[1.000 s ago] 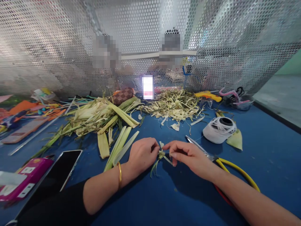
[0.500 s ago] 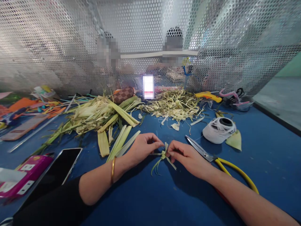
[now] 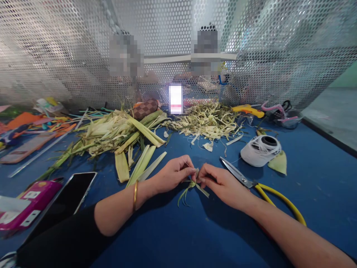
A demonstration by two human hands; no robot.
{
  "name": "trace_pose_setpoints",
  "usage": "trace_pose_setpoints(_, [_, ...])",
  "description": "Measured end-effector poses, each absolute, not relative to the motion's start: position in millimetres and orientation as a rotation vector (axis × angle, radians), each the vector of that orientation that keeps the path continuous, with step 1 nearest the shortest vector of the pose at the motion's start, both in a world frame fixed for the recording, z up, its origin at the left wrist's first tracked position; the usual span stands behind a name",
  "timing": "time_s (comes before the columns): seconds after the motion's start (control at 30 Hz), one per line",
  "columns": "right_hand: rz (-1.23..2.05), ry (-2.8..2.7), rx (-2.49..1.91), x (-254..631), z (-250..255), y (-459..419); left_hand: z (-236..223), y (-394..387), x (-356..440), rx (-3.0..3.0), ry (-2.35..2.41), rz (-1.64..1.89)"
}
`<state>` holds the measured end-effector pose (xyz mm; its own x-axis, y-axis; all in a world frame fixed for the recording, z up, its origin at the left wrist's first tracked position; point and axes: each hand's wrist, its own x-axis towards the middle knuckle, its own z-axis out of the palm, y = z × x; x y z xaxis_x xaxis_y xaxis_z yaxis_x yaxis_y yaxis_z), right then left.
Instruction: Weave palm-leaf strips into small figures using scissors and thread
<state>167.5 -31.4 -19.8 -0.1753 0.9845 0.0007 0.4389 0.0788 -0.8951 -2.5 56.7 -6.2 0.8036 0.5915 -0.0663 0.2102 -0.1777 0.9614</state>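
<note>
Over the blue table [image 3: 178,230], my left hand [image 3: 173,174] and my right hand [image 3: 220,182] meet fingertip to fingertip. Both pinch a small knotted bundle of green leaf strips [image 3: 192,186], whose thin ends hang down and splay below the fingers. A gold bangle [image 3: 135,195] circles my left wrist. Yellow-handled scissors [image 3: 251,184] lie just right of my right hand. Long pale leaf strips [image 3: 145,165] lie left of my left hand.
A heap of green leaves [image 3: 117,132] and a pile of shredded scraps [image 3: 208,123] lie behind. A white thread spool [image 3: 260,149], yellow glue gun [image 3: 248,109], black phone [image 3: 68,197] and pink case [image 3: 28,208] sit around. People sit behind the perforated screen [image 3: 55,56].
My hands have drawn closer together around the leaf bundle and shifted slightly up the table. The bundle has been turned between the fingertips.
</note>
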Motion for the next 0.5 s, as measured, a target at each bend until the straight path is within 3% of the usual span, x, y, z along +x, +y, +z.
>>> trace_pose_setpoints(0.27, [0.868,-1.851,-1.470,165.1,-19.5,-34.4,-8.7,59.1,-3.6,2.063,0.724,0.325])
trace_pose_setpoints(0.5, [1.115,-1.649,-1.413,166.4,-19.4,-32.1,-7.8,53.8,-0.7,1.536,0.866,0.235])
